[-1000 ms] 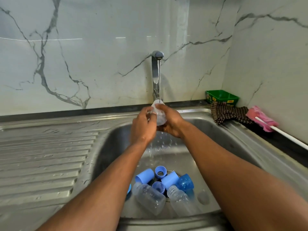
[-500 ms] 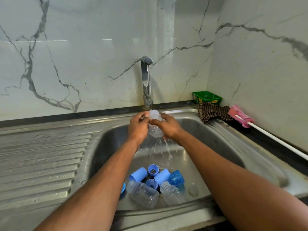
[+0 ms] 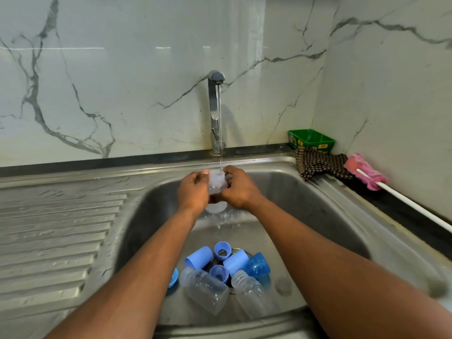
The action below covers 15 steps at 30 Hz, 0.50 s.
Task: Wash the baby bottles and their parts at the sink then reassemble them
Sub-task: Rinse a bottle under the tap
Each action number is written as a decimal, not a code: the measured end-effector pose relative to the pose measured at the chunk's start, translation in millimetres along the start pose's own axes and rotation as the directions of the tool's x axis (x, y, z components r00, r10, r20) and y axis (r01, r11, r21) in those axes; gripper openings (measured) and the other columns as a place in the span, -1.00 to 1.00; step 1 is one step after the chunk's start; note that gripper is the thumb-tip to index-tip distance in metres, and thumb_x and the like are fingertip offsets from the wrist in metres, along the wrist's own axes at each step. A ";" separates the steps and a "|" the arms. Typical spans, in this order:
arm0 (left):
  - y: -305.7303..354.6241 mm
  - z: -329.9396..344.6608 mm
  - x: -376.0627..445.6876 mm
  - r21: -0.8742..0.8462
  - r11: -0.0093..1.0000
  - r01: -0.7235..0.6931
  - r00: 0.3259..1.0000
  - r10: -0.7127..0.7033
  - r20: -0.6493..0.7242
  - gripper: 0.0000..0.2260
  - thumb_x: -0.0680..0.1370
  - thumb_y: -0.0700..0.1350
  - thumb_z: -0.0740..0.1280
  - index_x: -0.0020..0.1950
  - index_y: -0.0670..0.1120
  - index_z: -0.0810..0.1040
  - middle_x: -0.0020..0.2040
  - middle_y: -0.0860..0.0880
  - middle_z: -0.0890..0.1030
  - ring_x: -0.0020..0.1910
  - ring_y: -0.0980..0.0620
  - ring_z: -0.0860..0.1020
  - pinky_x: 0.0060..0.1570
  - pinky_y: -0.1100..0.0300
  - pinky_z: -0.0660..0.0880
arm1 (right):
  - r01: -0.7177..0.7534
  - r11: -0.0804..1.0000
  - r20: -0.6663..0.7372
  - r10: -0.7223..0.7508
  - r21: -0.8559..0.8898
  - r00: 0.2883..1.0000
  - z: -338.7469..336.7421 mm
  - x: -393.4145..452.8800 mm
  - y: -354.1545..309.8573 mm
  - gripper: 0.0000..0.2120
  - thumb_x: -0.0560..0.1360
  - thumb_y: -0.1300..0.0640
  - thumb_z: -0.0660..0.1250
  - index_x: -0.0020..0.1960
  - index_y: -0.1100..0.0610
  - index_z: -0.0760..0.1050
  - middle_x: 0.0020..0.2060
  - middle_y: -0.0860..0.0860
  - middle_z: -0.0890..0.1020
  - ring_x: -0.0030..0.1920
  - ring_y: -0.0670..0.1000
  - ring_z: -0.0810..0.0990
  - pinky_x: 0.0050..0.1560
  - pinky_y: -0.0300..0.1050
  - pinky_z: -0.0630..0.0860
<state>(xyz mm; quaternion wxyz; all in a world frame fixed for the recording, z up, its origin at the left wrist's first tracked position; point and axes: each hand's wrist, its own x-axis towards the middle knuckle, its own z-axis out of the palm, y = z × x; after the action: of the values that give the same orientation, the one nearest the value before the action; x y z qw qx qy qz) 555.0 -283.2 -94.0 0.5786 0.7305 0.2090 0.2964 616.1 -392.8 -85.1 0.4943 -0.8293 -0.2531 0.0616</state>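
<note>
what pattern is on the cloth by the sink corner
Dark brown-and-tan check on the cloth; head view.

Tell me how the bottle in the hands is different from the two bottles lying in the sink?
The held bottle is up under the tap's stream, gripped by the left hand and right hand. The two sink bottles lie on their sides, untouched, among blue parts. All three are clear plastic.

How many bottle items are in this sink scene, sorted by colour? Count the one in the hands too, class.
Clear bottles: 3, one held under the tap by the left hand and right hand, two lying in the sink
Blue parts: 6
Total: 9
</note>
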 end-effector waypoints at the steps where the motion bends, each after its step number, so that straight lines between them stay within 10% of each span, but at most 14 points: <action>1: -2.3 -2.0 -1.1 0.005 1.000 0.016 1.000 -0.016 -0.005 -0.76 0.66 0.00 0.22 0.06 -0.11 0.61 -0.09 -0.05 0.63 -0.15 0.03 0.56 -0.09 0.14 0.47 | -0.010 1.000 -0.035 0.011 0.012 0.999 -1.2 -1.9 -0.5 -0.30 0.25 0.19 0.65 0.28 0.11 0.38 0.11 0.07 0.59 0.12 0.10 0.59 0.12 0.04 0.60; 8: 3.7 -20.0 -16.7 0.027 0.981 0.193 0.981 -0.193 -0.023 -0.67 0.67 0.09 0.17 -0.21 -0.06 0.47 -0.27 -0.03 0.50 -0.29 0.02 0.43 -0.15 0.12 0.36 | -0.124 0.990 -0.048 0.121 -0.069 0.991 -5.3 -12.9 -11.9 -0.28 0.29 0.19 0.63 0.35 0.13 0.35 0.24 0.14 0.52 0.25 0.18 0.52 0.18 0.15 0.58; 15: 14.0 -15.0 -21.5 0.056 0.986 0.154 0.987 -0.156 0.025 -0.71 0.66 0.06 0.20 0.07 -0.13 0.57 -0.05 -0.11 0.61 -0.07 -0.04 0.52 0.00 0.09 0.43 | -0.048 0.993 -0.026 0.045 -0.108 0.999 -12.4 -5.4 -17.7 -0.21 0.27 0.18 0.65 0.40 0.17 0.35 0.27 0.12 0.52 0.26 0.17 0.53 0.15 0.09 0.59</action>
<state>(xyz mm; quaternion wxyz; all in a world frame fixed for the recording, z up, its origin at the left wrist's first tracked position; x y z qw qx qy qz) 528.5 -289.7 -82.2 0.5831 0.7315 0.2646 0.2342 609.5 -398.4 -64.6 0.4499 -0.8614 -0.2306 0.0494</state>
